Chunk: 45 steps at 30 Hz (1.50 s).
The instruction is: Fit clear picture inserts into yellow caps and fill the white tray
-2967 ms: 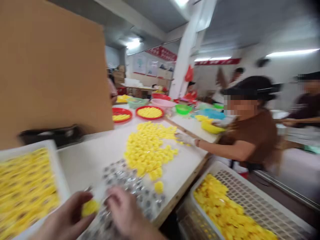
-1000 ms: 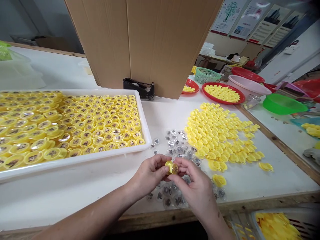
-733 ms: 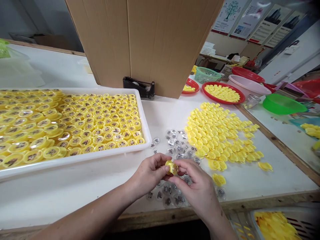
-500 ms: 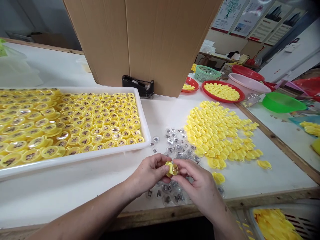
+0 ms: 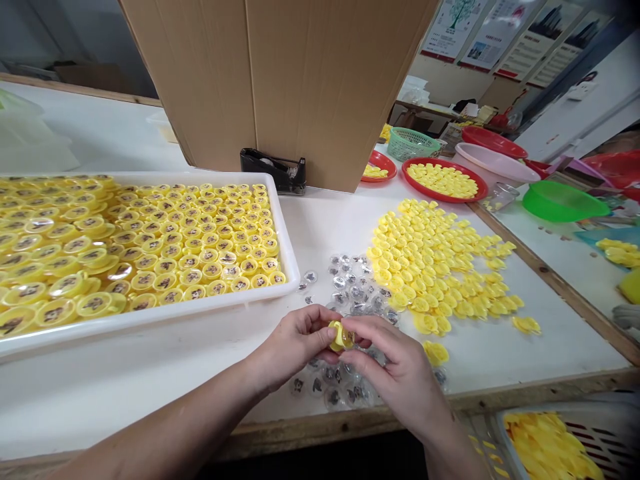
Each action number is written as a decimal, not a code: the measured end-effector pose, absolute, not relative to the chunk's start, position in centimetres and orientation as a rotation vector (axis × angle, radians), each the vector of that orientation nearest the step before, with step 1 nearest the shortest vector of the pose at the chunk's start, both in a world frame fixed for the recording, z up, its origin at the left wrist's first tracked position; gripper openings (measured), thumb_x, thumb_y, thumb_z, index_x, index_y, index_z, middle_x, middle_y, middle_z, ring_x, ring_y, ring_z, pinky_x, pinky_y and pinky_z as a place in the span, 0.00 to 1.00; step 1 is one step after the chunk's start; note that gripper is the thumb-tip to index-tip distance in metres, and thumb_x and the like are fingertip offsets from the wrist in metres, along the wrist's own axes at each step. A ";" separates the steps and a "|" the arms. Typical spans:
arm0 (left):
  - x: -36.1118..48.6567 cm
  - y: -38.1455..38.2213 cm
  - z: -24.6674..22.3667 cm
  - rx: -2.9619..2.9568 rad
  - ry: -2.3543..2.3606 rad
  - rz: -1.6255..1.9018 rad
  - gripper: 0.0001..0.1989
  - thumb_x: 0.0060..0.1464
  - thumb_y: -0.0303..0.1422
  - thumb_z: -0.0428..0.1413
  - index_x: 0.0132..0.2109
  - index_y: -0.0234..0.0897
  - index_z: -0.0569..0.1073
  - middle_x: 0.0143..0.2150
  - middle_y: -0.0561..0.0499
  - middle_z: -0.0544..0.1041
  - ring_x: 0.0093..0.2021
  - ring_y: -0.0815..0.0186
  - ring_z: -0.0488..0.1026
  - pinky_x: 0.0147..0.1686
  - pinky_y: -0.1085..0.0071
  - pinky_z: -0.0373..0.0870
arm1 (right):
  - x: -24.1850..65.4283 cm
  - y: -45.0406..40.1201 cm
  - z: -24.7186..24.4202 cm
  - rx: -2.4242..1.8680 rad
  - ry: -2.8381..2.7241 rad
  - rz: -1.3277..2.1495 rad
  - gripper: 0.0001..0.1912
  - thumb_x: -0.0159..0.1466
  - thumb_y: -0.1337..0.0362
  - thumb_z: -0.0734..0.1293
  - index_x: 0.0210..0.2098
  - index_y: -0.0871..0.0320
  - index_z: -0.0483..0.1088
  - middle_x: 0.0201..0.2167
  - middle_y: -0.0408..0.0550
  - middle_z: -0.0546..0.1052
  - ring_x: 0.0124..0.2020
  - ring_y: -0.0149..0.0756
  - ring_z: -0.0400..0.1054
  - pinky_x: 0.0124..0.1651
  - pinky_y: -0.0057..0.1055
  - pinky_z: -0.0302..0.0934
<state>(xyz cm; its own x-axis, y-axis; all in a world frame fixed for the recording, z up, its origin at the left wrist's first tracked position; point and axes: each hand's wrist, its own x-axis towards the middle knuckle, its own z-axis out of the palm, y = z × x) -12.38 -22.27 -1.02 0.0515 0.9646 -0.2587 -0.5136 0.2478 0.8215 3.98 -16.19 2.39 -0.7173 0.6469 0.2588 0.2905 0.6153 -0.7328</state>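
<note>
Yellow plastic is pinched between the fingers of both hands: the small yellow plastic cap (image 5: 342, 335) is held just above the table, tilted, with a clear round face turned toward the right hand. The left hand (image 5: 293, 350) and the right hand (image 5: 395, 373) meet from two sides. The left thumb and fingers press on the yellow side, and the right thumb and forefinger close on the other side, so the fingers are clamped on the cap. The fingers hide how its inner part sits.

Under and beyond the fingers lie loose clear plastic domes with dark pictures inside (image 5: 357, 293), on the white table top (image 5: 150, 393). To the left of the fingers stands a long white plastic tray (image 5: 150, 315), full of yellow capsules with clear tops in close rows. To the right of the fingers is a wide spread of loose yellow plastic caps (image 5: 435, 267).

It seems best to press evenly from both sides and keep the cap straight, so the clear dome sits level all around the rim and no edge stays lifted.
</note>
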 end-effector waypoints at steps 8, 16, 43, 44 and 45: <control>-12.2 -22.3 -1.1 0.596 0.946 1.284 0.21 0.43 0.39 0.65 0.41 0.32 0.70 0.35 0.50 0.75 0.31 0.70 0.71 0.33 0.71 0.70 | 4.0 -16.2 0.9 -0.862 -2.225 0.881 0.14 0.58 0.70 0.69 0.43 0.51 0.71 0.47 0.47 0.71 0.39 0.35 0.69 0.42 0.34 0.67; -12.1 -22.2 -1.1 0.583 0.936 1.288 0.20 0.43 0.38 0.66 0.40 0.33 0.70 0.34 0.50 0.75 0.32 0.69 0.72 0.33 0.70 0.71 | 4.0 -16.3 1.0 -0.869 -2.175 1.003 0.13 0.57 0.71 0.69 0.42 0.52 0.71 0.36 0.43 0.75 0.33 0.34 0.70 0.37 0.31 0.68; -11.5 -22.9 -0.3 0.724 0.867 1.302 0.19 0.52 0.34 0.60 0.49 0.33 0.65 0.41 0.47 0.75 0.43 0.67 0.72 0.46 0.69 0.66 | 3.2 -17.5 0.6 -0.783 -2.323 0.145 0.08 0.64 0.69 0.64 0.43 0.62 0.70 0.31 0.49 0.75 0.32 0.36 0.70 0.36 0.32 0.65; -11.5 -22.9 -0.3 0.751 0.886 1.303 0.19 0.52 0.33 0.60 0.48 0.33 0.64 0.41 0.48 0.74 0.43 0.67 0.72 0.45 0.69 0.66 | 3.1 -17.6 0.4 -0.783 -2.316 0.117 0.08 0.64 0.70 0.63 0.42 0.63 0.70 0.31 0.50 0.74 0.32 0.36 0.70 0.35 0.32 0.65; -11.5 -22.9 -0.4 0.774 0.915 1.303 0.18 0.51 0.32 0.60 0.48 0.33 0.64 0.40 0.48 0.74 0.42 0.67 0.72 0.45 0.69 0.66 | 2.9 -17.7 0.2 -0.783 -2.309 0.100 0.08 0.64 0.72 0.62 0.42 0.63 0.70 0.30 0.50 0.74 0.31 0.36 0.70 0.35 0.32 0.65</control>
<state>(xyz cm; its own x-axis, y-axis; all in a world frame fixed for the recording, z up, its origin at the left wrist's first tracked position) -11.53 -22.89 -0.44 0.0310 0.9922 -0.1207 -0.4509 0.1217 0.8842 2.88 -17.66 0.16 -0.5824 0.5618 0.5876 0.5090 0.8156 -0.2753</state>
